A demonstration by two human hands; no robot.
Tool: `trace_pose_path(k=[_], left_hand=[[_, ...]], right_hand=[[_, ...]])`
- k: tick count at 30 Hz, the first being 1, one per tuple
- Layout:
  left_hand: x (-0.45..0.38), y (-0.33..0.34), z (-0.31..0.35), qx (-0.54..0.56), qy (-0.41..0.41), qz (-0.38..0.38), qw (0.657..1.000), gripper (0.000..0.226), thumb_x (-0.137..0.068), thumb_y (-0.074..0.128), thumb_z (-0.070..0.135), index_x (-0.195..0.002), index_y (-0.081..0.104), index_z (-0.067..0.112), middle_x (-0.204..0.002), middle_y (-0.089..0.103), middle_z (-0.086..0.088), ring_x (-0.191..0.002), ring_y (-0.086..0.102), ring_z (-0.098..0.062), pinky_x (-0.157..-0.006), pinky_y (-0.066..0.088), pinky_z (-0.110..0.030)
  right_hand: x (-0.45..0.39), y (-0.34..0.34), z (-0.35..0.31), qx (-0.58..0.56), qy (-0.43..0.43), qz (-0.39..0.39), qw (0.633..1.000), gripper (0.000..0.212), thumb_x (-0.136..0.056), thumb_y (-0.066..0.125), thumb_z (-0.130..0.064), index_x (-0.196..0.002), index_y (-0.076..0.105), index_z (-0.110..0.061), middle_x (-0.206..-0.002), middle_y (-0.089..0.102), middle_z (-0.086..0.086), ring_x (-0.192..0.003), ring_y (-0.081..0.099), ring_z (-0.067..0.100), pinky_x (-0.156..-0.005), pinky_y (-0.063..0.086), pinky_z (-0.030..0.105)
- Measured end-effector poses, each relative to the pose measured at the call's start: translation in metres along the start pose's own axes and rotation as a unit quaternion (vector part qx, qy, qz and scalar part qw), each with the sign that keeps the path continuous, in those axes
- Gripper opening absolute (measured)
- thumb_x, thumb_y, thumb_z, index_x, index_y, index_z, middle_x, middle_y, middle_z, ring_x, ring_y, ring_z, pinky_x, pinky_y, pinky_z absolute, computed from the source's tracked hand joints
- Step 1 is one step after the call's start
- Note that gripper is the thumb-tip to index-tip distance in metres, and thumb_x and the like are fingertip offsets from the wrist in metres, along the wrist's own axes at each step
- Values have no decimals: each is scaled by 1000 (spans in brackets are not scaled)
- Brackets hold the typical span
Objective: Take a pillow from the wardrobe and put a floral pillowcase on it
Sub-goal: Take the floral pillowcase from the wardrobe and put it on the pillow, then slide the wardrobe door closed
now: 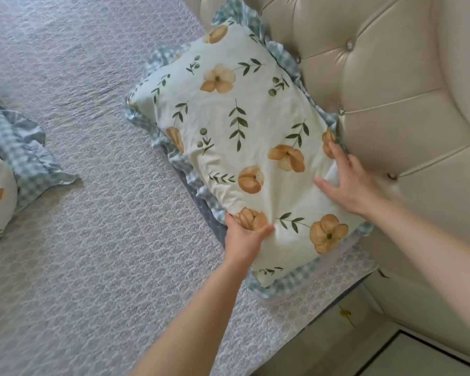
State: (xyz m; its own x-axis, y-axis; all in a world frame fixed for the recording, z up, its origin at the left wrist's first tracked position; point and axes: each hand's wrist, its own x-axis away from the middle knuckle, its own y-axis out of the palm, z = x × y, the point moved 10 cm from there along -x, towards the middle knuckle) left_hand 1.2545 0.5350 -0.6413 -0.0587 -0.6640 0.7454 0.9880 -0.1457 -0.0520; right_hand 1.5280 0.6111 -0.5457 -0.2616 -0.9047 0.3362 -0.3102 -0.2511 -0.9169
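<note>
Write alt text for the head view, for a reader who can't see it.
Two bare hands settle a cream floral pillow with blue gingham frill against a beige tufted headboard: the left hand pinches its near edge, the right hand lies flat, fingers spread. A second matching floral pillow lies at the left on the grey quilted bedspread.

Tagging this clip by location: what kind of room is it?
Most likely a bedroom: a tufted cream headboard, a quilted bedspread, and a floral pillow propped against the headboard.
</note>
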Motion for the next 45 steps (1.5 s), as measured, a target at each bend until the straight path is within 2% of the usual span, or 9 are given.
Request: trace_pose_path(k=[4, 10, 16, 19, 27, 30, 33, 38, 45], left_hand=[[7, 6, -6, -10, 1, -10, 1000, 113, -73, 85, 32, -155, 8, 17, -146, 46, -5, -131, 47, -27, -111, 39, -48], [16, 6, -1, -33, 10, -3, 999, 115, -79, 80, 33, -157, -4, 19, -150, 42, -3, -136, 42, -28, -112, 35, -41], [34, -4, 0, -70, 46, 52, 995, 82, -83, 75, 31, -150, 29, 17, -140, 54, -1, -128, 52, -24, -107, 44, -45], [53, -3, -1, -74, 49, 65, 994, 63, -89, 66, 24, -145, 40, 17, -135, 57, 0, -123, 55, -24, -102, 48, -46], [131, -21, -11, -27, 39, 136, 990, 29, -97, 57, 22, -125, 58, 15, -113, 66, 2, -99, 66, -17, -77, 53, -27], [174, -29, -19, 9, 54, 183, 982, 11, -97, 56, 20, -104, 64, 23, -102, 70, 0, -91, 68, -15, -74, 54, -26], [219, -35, -33, 26, 69, 236, 969, 21, -98, 54, 16, -87, 61, 33, -90, 72, 4, -78, 69, -4, -65, 53, -17], [295, -48, -75, 50, 63, 336, 939, 23, -95, 55, 14, -85, 64, 32, -74, 73, 9, -71, 69, -4, -72, 57, -29], [411, -79, -146, 102, 29, 486, 867, 27, -93, 58, 14, -80, 66, 36, -68, 71, 14, -70, 68, -5, -69, 53, -19]], right_hand=[[9, 20, 12, 19, 19, -44, 999, 88, -83, 43, -69, -141, -20, -51, -160, 9, 13, -143, 18, 39, -111, 24, 56], [7, 23, 8, 13, 52, -55, 997, 87, -87, 44, -64, -146, -16, -44, -161, 1, 13, -144, 11, 41, -113, 17, 54], [33, 10, -21, 49, 22, -10, 999, 78, -94, 49, -39, -153, 2, -17, -161, -3, 12, -146, 3, 36, -117, 13, 49], [59, 18, -34, 57, -32, -31, 997, 73, -95, 47, -35, -152, 7, -16, -161, -1, 12, -146, -1, 33, -116, 11, 46], [140, 16, -65, -57, -176, -85, 979, 56, -96, 48, -26, -146, 28, -10, -149, 33, 7, -138, 30, 22, -112, 29, 39], [176, 10, -82, -61, -258, -82, 961, 49, -95, 52, -21, -141, 38, -10, -142, 42, 5, -131, 39, 19, -106, 32, 32], [212, 6, -101, -81, -331, -96, 935, 44, -95, 54, -18, -137, 45, -9, -137, 47, 4, -127, 44, 16, -102, 29, 22], [274, 9, -147, -101, -428, -151, 886, 38, -96, 53, -21, -132, 50, -12, -123, 57, 0, -112, 54, 12, -90, 38, 16], [385, 28, -220, -98, -551, -223, 798, 30, -96, 53, -18, -125, 56, -10, -119, 62, 3, -112, 56, 17, -95, 41, 26]])
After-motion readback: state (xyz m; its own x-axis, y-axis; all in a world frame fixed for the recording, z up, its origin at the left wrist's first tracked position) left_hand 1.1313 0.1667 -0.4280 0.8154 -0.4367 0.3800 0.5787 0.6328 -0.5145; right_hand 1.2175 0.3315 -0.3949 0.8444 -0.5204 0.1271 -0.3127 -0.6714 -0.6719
